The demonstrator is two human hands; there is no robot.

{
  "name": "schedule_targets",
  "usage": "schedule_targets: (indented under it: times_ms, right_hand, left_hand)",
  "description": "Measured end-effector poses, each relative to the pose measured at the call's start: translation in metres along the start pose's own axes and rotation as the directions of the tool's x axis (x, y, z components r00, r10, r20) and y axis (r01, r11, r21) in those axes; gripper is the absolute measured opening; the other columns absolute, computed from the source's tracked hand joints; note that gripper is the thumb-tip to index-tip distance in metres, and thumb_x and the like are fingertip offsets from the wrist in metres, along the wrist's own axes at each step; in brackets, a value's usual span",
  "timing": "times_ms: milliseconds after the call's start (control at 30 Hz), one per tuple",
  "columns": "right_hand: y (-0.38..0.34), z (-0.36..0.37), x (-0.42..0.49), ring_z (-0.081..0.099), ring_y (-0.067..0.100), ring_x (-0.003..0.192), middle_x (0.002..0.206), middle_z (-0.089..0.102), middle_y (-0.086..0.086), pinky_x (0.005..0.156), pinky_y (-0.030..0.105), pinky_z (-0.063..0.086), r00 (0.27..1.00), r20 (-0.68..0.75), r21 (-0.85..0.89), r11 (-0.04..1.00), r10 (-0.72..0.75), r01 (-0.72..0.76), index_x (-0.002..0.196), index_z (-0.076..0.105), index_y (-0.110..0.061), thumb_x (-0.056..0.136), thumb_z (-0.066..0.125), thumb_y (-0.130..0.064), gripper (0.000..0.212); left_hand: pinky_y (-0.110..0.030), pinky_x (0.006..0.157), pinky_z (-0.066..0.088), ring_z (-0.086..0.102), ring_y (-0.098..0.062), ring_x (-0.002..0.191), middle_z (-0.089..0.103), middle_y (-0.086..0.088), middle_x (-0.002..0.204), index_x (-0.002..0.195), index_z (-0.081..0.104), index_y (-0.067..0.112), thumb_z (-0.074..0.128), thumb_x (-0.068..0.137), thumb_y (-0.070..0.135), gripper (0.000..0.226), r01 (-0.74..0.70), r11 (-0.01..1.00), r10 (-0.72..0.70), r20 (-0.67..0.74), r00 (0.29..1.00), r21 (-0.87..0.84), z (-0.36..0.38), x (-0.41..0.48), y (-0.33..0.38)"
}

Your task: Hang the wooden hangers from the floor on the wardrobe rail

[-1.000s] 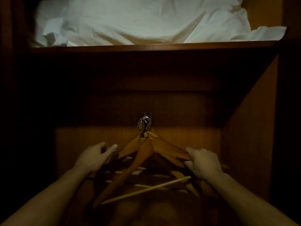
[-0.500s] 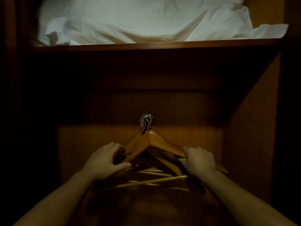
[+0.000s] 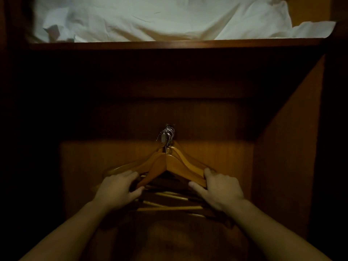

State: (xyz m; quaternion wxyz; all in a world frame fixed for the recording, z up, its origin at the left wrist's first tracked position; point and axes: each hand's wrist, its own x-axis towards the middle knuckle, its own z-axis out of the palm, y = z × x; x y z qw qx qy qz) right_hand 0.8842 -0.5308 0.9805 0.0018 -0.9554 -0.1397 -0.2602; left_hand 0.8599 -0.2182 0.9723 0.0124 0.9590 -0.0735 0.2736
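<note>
Head view: left grip (image 3: 116, 191) and right grip (image 3: 222, 189) each clasp wooden hangers (image 3: 180, 166) bunched between them, hooks (image 3: 167, 134) clustered above.

**Skewed hanger levelled, hands drawn in**

The front one of the orange-brown wooden hangers (image 3: 175, 166), which a second ago hung skewed with its left arm dropped low, now sits level. The pale round bottom bar (image 3: 169, 208) nearest the camera has gone from slanted to horizontal. The left hand (image 3: 116, 189) has moved inward and curled round the left arms. The right hand (image 3: 222, 189) has also moved inward, forefinger and thumb now spread.
</note>
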Motion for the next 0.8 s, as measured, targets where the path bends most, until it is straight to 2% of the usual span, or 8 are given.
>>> schedule_targets:
  times_ms: [267,367,467,567,667,767,800]
  right_hand:
    - [-0.010,-0.005,-0.007,0.064,0.018,0.082,0.093,0.065,0.000,0.076,0.036,0.055,0.999,0.028,-0.129,0.991,-0.019,0.022,0.112,0.059,-0.023,0.091,0.014,-0.082,0.077]
    - [-0.011,-0.010,-0.009,0.064,0.019,0.090,0.104,0.065,0.001,0.075,0.035,0.053,1.000,0.005,-0.137,0.991,-0.006,0.006,0.120,0.056,-0.023,0.089,0.014,-0.084,0.080]
    - [-0.016,-0.025,-0.015,0.063,0.018,0.096,0.113,0.062,0.000,0.077,0.035,0.053,0.998,-0.053,-0.079,0.996,0.037,-0.042,0.124,0.050,-0.025,0.092,0.019,-0.080,0.072]
    - [-0.026,-0.048,-0.023,0.062,0.015,0.083,0.094,0.061,-0.004,0.075,0.034,0.056,0.992,-0.050,0.038,0.993,0.114,-0.112,0.111,0.053,-0.024,0.095,0.020,-0.076,0.064]
    - [-0.033,-0.072,-0.037,0.063,0.015,0.075,0.080,0.062,-0.003,0.075,0.038,0.059,0.986,0.031,0.089,0.982,0.163,-0.165,0.099,0.061,-0.023,0.094,0.018,-0.077,0.070]
    - [-0.040,-0.090,-0.054,0.065,0.017,0.076,0.079,0.065,0.000,0.078,0.041,0.059,0.985,0.047,0.163,0.971,0.167,-0.173,0.091,0.067,-0.023,0.092,0.015,-0.079,0.076]
    - [-0.046,-0.097,-0.060,0.065,0.018,0.076,0.079,0.066,0.000,0.079,0.042,0.059,0.982,0.065,0.217,0.958,0.175,-0.185,0.087,0.067,-0.023,0.092,0.014,-0.079,0.077]
  left_hand:
    - [-0.016,0.074,0.046,0.053,0.001,0.089,0.049,0.018,0.107,0.117,0.054,0.037,0.053,0.092,0.058,0.033,0.052,0.999,-0.052,0.001,0.999,-0.008,-0.006,-0.001,-0.007]
    - [-0.019,0.069,0.042,0.052,0.000,0.087,0.050,0.018,0.102,0.106,0.053,0.037,0.052,0.093,0.058,0.025,0.044,0.998,-0.045,-0.013,0.999,-0.033,-0.012,-0.003,-0.012]
    - [-0.026,0.059,0.041,0.057,-0.008,0.070,0.059,0.011,0.080,0.080,0.055,0.029,0.053,0.092,0.057,0.031,0.088,0.985,-0.093,-0.032,0.995,-0.148,-0.024,-0.002,-0.016]
    - [-0.029,0.053,0.039,0.055,-0.011,0.058,0.058,0.006,0.062,0.068,0.056,0.023,0.057,0.092,0.054,0.039,0.090,0.958,-0.093,0.001,0.996,-0.274,-0.041,-0.004,-0.013]
    - [-0.029,0.056,0.038,0.052,-0.014,0.058,0.056,0.001,0.061,0.064,0.058,0.018,0.058,0.093,0.053,0.045,0.088,0.879,-0.069,0.058,0.996,-0.469,-0.061,-0.016,-0.002]
    - [-0.030,0.061,0.040,0.054,-0.016,0.060,0.057,-0.002,0.063,0.070,0.066,0.008,0.057,0.091,0.058,0.055,0.097,0.818,-0.019,0.142,0.990,-0.567,-0.076,-0.036,0.008]
    - [-0.031,0.062,0.041,0.055,-0.017,0.060,0.058,-0.003,0.062,0.071,0.067,0.006,0.058,0.090,0.059,0.057,0.144,0.772,-0.057,0.158,0.986,-0.619,-0.082,-0.044,0.010]
